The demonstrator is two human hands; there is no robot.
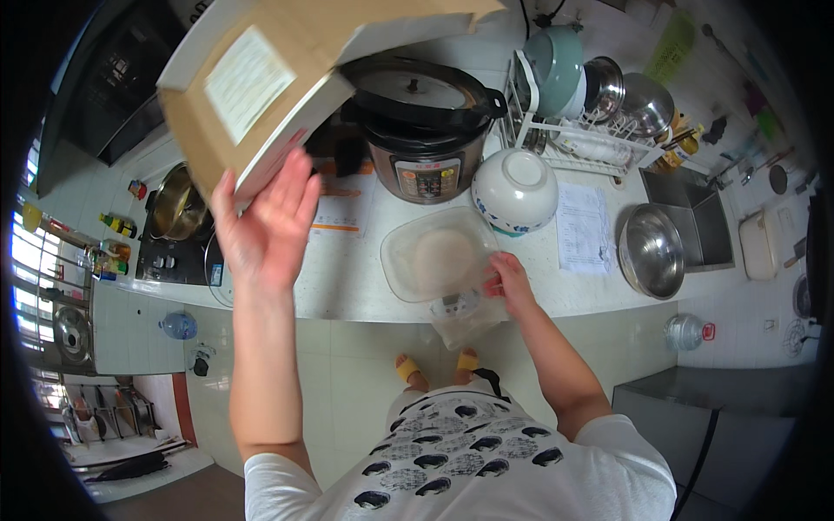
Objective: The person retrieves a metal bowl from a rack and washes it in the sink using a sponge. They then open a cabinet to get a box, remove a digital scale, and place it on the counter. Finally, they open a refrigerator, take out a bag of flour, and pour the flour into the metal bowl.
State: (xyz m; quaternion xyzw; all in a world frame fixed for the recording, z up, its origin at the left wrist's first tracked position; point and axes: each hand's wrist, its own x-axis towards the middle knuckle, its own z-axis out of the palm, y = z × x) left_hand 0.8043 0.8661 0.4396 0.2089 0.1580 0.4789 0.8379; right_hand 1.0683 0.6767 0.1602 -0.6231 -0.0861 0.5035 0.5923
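Note:
My left hand (270, 228) is raised over the counter's left side, its thumb and fingers around the lower edge of an open cardboard box (189, 124) with a printed label inside. My right hand (511, 280) has its fingers on a thin clear plastic bag (456, 329) that hangs over the counter's front edge. Just left of those fingers sits a translucent plastic container (407, 260) with a pale round shape showing through it. A small kitchen scale (459, 303) shows partly beneath the container and behind the bag.
Behind the container stand an electric pressure cooker (427, 163) and an upturned white bowl (515, 189). A written sheet (583, 228), a steel basin (651, 251) and a sink (697, 221) are to the right. A dish rack (586, 146) is behind; a pot (179, 205) rests on the left cooktop.

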